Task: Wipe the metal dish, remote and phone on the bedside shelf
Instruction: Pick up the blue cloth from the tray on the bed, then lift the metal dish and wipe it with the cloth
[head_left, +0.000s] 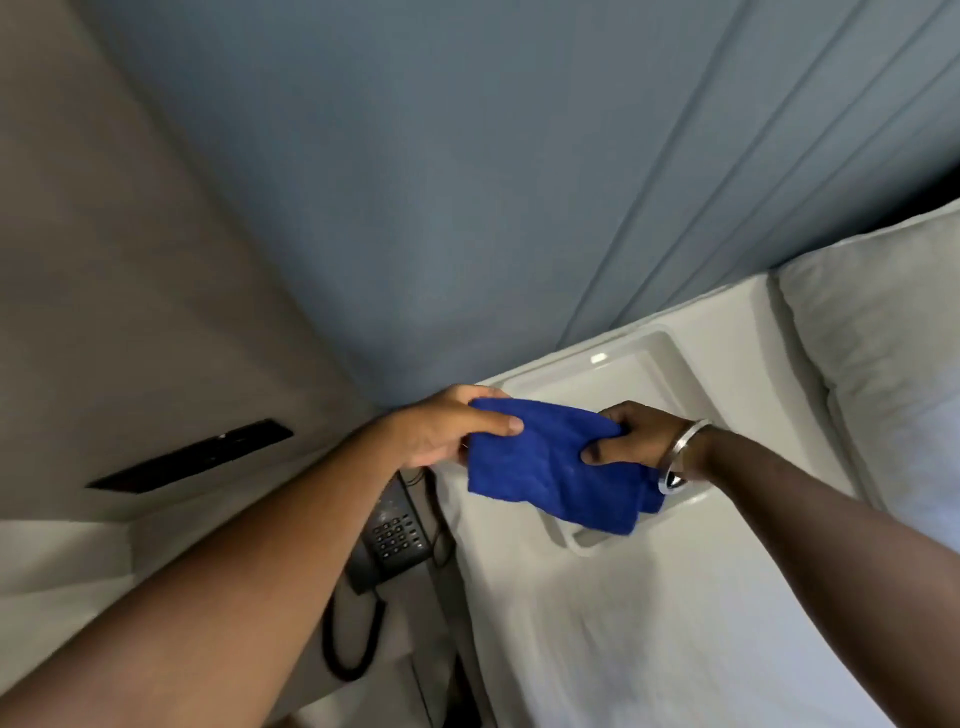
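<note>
Both hands hold a blue cloth (550, 462) stretched between them. My left hand (447, 426) pinches its left edge, thumb on top. My right hand (628, 436), with a metal bangle on the wrist, grips its right side. Under the cloth a pale rectangular metal dish (613, 374) lies on the white bed sheet, its near part hidden by the cloth. A dark desk phone (395, 535) with a keypad sits lower down beside the bed, partly hidden by my left forearm. A long black slab, perhaps the remote (192, 457), lies on the beige surface at left.
A white bed sheet (649, 634) fills the lower right, with a pillow (883, 353) at the far right. A blue-grey panelled headboard wall (415, 208) rises behind. The phone's black cord (353, 644) loops down near the bed's edge.
</note>
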